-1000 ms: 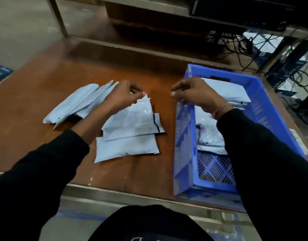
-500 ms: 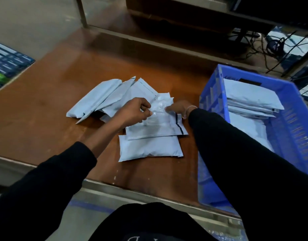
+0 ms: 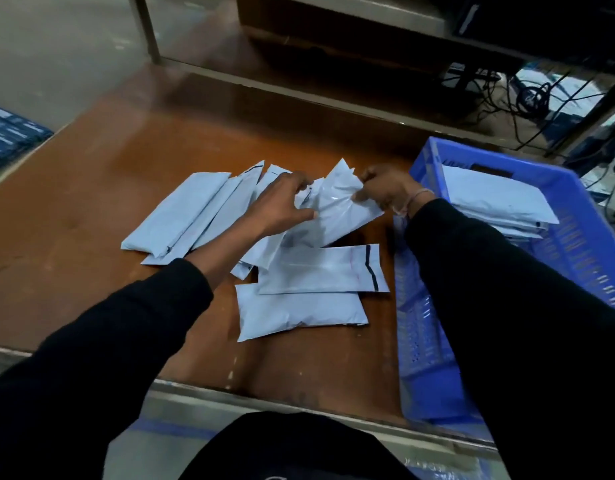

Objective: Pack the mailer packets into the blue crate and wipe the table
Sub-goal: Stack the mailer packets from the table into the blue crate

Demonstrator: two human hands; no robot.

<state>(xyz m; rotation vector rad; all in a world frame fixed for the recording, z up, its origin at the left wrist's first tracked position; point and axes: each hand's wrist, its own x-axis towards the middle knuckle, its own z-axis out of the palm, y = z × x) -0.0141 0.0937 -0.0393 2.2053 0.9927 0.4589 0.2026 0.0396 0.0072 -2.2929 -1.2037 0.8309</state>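
The mailer packets [image 3: 301, 315] are pale blue-grey; one [image 3: 321, 271] carries a black stripe near its end beside a thin red line. The crate [image 3: 425, 358] is bright blue with a pattern of small slots in its walls. The tabletop [image 3: 91, 209] is reddish brown. Both sleeves [image 3: 101, 348] are black.

Both arms extend forward in black sleeves. Left hand [image 3: 282, 202]: fingers spread and curled, thumb underneath, gripping a mailer packet [image 3: 337, 209]. Right hand [image 3: 385, 188]: fingers pinching the same packet's far edge (a thin band circles this wrist).
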